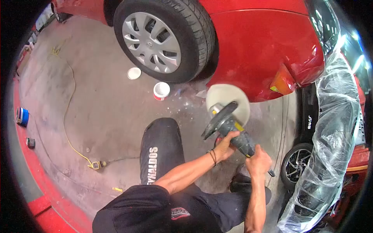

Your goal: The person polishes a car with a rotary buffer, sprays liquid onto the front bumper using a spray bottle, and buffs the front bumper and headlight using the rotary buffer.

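Both hands grip a black and grey polisher (241,140) with yellow markings and a large round pale pad (232,98). My left hand (226,146), with dark bands at the wrist, wraps around the polisher's body behind its side handle. Farther back, my right hand (259,160) closes around the rear end. The pad is close to the lower edge of a red car bumper (248,58); whether it touches the paint I cannot tell. On the bumper's right is an orange-red corner lamp (283,82).
A car wheel (151,42) with a silver hubcap stands ahead. By it on the floor are a white tub (161,90) and a white lid (134,73). A yellow extension cord (70,101) runs along the left. Clear plastic sheeting (330,136) covers another car at right.
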Demonstrator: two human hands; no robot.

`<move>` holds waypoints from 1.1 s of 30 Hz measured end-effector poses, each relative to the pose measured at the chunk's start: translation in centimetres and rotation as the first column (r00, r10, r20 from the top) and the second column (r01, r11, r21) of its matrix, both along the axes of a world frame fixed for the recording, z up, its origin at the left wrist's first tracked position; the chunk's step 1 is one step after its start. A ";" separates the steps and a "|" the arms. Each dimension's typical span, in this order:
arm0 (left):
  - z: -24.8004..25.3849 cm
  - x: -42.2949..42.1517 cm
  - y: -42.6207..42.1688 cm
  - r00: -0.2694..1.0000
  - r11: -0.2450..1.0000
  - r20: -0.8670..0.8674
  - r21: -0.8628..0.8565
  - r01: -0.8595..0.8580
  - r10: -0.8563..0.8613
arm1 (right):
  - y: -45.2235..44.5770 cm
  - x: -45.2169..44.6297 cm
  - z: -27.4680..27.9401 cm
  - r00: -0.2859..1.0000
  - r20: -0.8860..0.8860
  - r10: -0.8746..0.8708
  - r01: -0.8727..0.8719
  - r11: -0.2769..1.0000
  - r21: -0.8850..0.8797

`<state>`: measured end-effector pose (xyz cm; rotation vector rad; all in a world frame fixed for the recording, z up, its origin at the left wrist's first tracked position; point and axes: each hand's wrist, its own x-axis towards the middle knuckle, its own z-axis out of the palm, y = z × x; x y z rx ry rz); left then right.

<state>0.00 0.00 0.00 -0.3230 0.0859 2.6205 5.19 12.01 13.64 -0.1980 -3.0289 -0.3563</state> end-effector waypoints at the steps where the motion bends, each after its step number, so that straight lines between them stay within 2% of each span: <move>1: -0.5 -0.3 -1.0 1.000 1.000 -0.011 0.012 0.002 -0.002 | -0.5 -0.3 -0.8 1.000 0.002 0.005 -0.005 1.000 0.008; 2: -0.7 -0.5 -1.6 1.000 1.000 -0.020 0.023 0.003 -0.002 | -0.9 -0.5 -1.4 1.000 0.008 0.012 -0.012 1.000 0.017; 5: 1.5 -1.4 -1.3 0.993 0.999 -0.115 0.044 -0.001 0.006 | -2.3 -0.6 2.1 0.996 -0.089 0.020 -0.021 1.000 -0.016; 6: 3.0 -1.9 -1.8 0.988 0.999 -0.150 -0.009 -0.047 0.045 | -2.5 -0.8 2.9 0.986 -0.158 0.047 -0.054 0.998 -0.039; 8: 8.1 -3.0 -3.7 0.968 0.983 -0.225 -0.114 -0.142 0.113 | -3.1 -1.4 4.7 0.952 -0.293 0.091 -0.120 0.989 -0.082; 9: 10.5 -3.4 -4.7 0.940 0.954 -0.282 -0.170 -0.248 0.194 | -4.0 -1.6 6.0 0.944 -0.317 0.090 -0.133 0.984 -0.117; 11: 15.3 -4.6 -6.5 0.848 0.852 -0.412 -0.251 -0.459 0.335 | -6.1 -2.6 9.3 0.924 -0.372 0.087 -0.164 0.970 -0.181; 13: 19.0 -6.6 -8.8 0.786 0.777 -0.501 -0.304 -0.551 0.362 | -8.0 -4.4 11.3 0.899 -0.425 0.104 -0.232 0.937 -0.260; 15: 21.3 -9.2 -10.4 0.710 0.755 -0.547 -0.200 -0.625 0.443 | -9.4 -6.8 12.3 0.858 -0.494 0.140 -0.313 0.906 -0.286; 17: 24.1 -10.7 -12.2 0.625 0.712 -0.574 -0.102 -0.695 0.528 | -11.3 -8.9 12.7 0.854 -0.511 0.100 -0.338 0.853 -0.398; 19: 24.8 -11.2 -13.6 0.669 0.675 -0.594 -0.268 -0.687 0.446 | -12.8 -9.8 12.0 0.861 -0.505 0.050 -0.344 0.790 -0.507; 21: 23.5 -11.9 -13.3 0.582 0.482 -0.729 -0.388 -0.786 0.362 | -13.2 -9.3 10.1 0.880 -0.475 -0.015 -0.316 0.728 -0.609; 22: 24.3 -10.9 -12.7 0.512 0.365 -0.786 -0.391 -0.845 0.345 | -12.7 -9.0 8.6 0.864 -0.501 -0.052 -0.355 0.644 -0.678; 23: 23.4 -11.0 -11.8 0.464 0.280 -0.857 -0.400 -0.873 0.223 | -12.0 -8.5 6.7 0.852 -0.516 -0.092 -0.386 0.555 -0.737; 25: 24.3 -9.6 -9.4 0.418 0.288 -0.884 -0.353 -0.890 0.210 | -10.9 -8.1 2.8 0.833 -0.508 -0.220 -0.408 0.377 -0.832; 28: 24.2 -11.0 -8.3 0.345 0.266 -0.919 -0.387 -0.883 -0.190 | -10.9 -8.4 -0.7 0.805 -0.403 -0.434 -0.394 0.116 -0.912; 30: 26.6 -11.5 -9.7 0.290 0.195 -0.935 -0.329 -0.924 -0.202 | -12.1 -9.6 0.0 0.795 -0.453 -0.404 -0.376 0.257 -0.890; 31: 28.0 -12.0 -10.8 0.301 0.211 -0.937 -0.336 -0.918 -0.180 | -12.9 -10.4 1.1 0.791 -0.474 -0.386 -0.363 0.327 -0.872; 33: 30.8 -13.0 -12.9 0.322 0.244 -0.937 -0.347 -0.906 -0.135 | -15.4 -13.0 4.7 0.786 -0.556 -0.270 -0.540 0.139 -0.830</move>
